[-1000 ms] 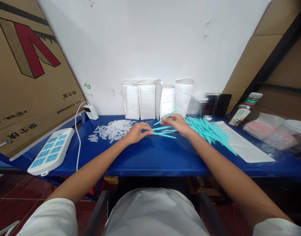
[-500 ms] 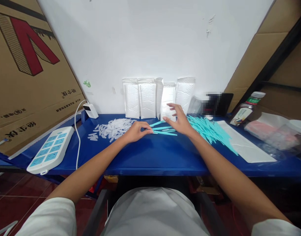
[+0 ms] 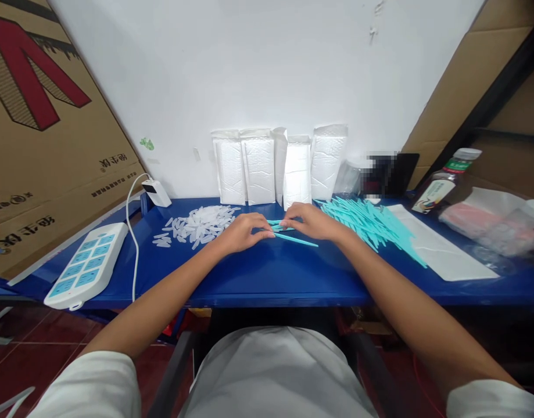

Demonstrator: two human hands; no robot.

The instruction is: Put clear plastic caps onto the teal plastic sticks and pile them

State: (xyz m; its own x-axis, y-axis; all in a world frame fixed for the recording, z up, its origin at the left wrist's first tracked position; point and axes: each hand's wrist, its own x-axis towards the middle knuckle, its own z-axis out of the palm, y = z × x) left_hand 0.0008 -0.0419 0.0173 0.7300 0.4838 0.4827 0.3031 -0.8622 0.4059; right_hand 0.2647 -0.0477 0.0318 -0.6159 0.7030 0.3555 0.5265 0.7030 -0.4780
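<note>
Thin teal plastic sticks fan out between my two hands, just above the blue table or on it. Their left ends are pinched by my left hand, thumb against fingers. My right hand closes with thumb and fingertips on the upper sticks, while one stick points out below it to the right. A heap of small translucent white pieces lies left of my left hand. To the right of my right hand spreads a large pile of similar teal sticks.
White padded envelopes lean on the wall behind. A white sheet, a bottle and plastic bags are at right. A power strip, a white device with a cable, and a big cardboard box are at left.
My right hand, spread above the sticks before, has come down and left and now closes on them. My left hand keeps its pinch. The view has shifted slightly.
</note>
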